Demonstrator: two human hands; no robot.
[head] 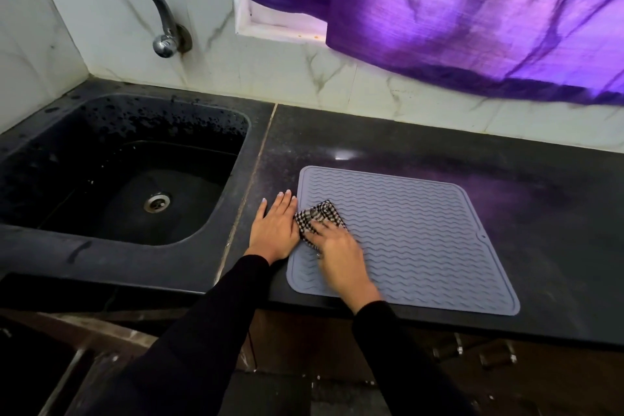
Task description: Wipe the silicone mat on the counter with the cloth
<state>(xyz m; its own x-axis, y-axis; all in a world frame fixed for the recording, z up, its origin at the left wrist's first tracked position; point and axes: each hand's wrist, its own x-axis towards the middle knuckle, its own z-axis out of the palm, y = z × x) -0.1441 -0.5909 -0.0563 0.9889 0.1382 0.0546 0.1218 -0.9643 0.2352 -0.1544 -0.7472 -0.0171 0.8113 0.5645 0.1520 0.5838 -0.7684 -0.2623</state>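
Right hand (337, 255) clutches cloth (319, 214) on mat (422, 240); left hand (275, 224) lies flat just left, fingers straight. Risk: light mat may slide or buckle under hard strokes away from that brace.

black sink (219, 145) under a steel tap (145, 0); purple curtain (472, 17) at right.

Grey wavy-ribbed silicone mat (422, 240) lies flat on dark worktop (506, 162), near front edge; bunched black-and-white checked cloth (319, 217) rests on mat's left portion.

I see a dark counter (439, 145); the grey mat (422, 230) lies flat near its front edge.
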